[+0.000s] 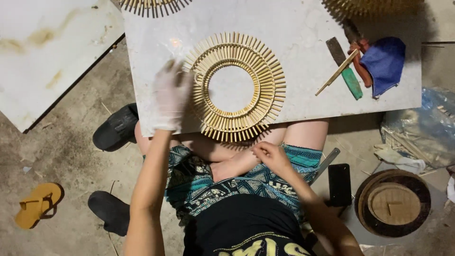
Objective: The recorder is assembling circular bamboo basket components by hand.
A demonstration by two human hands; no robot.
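While the left hand (169,97), in a thin white glove and motion-blurred, lies flat with fingers spread on the left edge of the round sunburst frame of pale bamboo sticks (235,87), the frame sits flat on the white marble-look slab (303,28), its lower rim overhanging the near edge above the lap. Right hand (271,155) is bare, below the slab over the patterned teal shorts (222,182), fingertips pinched together; what they pinch is too small to tell. On the slab's right end: green-handled flat blade (345,67), loose bamboo stick (337,72) lying across it, red-handled tool (361,64), blue cloth (385,62). On the concrete floor: black phone (340,184), round wooden disc stack (393,203), orange flip-flop (39,203).
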